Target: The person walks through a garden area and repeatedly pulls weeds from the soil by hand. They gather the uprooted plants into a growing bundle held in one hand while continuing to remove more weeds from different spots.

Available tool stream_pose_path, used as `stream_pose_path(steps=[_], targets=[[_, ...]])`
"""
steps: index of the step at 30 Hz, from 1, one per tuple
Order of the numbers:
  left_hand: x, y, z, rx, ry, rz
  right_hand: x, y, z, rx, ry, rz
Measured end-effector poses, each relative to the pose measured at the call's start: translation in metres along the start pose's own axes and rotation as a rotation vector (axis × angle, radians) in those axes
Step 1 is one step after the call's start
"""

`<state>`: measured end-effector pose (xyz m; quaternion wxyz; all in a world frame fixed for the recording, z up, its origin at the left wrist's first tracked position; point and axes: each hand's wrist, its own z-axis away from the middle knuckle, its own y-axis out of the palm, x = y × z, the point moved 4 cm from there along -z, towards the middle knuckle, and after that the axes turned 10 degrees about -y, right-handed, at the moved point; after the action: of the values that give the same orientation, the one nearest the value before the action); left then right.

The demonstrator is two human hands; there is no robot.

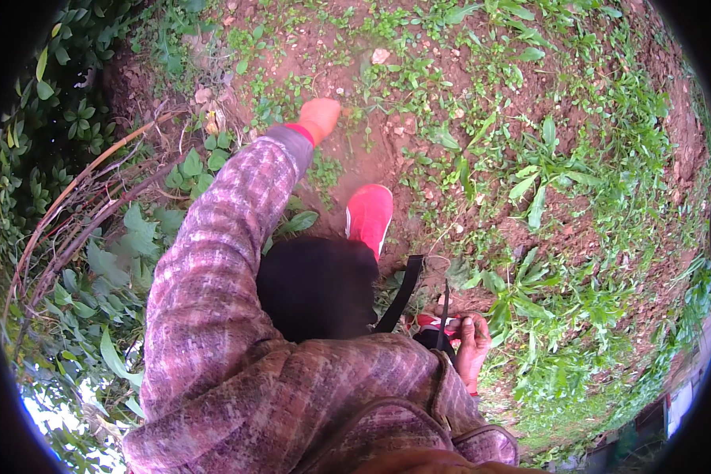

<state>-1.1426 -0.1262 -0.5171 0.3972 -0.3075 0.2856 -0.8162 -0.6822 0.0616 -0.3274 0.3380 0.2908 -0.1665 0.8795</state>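
Observation:
My left hand reaches out over the reddish soil among small green weeds, beyond the red shoe. Its fingers are hidden from the camera, and whether it grips a weed cannot be seen. My right hand is low on the right, close beside the other red shoe, with thumb and fingers pinched together; what lies between them, if anything, is too small to tell. A black strap hangs between the two shoes. The sleeve of a plaid jacket covers my left arm, and a dark trouser knee is bent under it.
Leafy weeds spread over the soil on the right. Bent brown stems and a dense leafy bush stand on the left. A pale stone lies on the ground beyond my left hand.

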Motion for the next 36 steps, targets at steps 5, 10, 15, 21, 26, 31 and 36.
stream_pose_path(steps=[5,10,15,21,26,31,36], targets=[[0.006,0.011,-0.023,0.052,0.189,-0.066,-0.013,-0.001,0.004,-0.025,0.007,-0.08],[0.017,0.009,-0.025,0.077,0.305,0.115,-0.023,-0.006,0.007,-0.072,0.036,-0.121],[0.024,0.01,-0.018,0.362,0.013,0.577,-0.024,-0.005,0.006,-0.065,0.042,-0.115],[0.03,0.009,-0.018,0.444,-0.067,0.868,-0.024,-0.004,0.002,-0.044,0.053,-0.122],[0.025,0.0,-0.017,0.087,0.139,0.78,-0.021,-0.002,-0.002,-0.045,0.048,-0.109],[-0.006,0.006,-0.023,-0.064,0.323,0.223,-0.015,0.0,-0.002,-0.023,0.075,-0.025],[-0.013,0.002,-0.027,-0.05,0.318,0.16,-0.011,0.001,-0.003,0.017,0.055,-0.066]])
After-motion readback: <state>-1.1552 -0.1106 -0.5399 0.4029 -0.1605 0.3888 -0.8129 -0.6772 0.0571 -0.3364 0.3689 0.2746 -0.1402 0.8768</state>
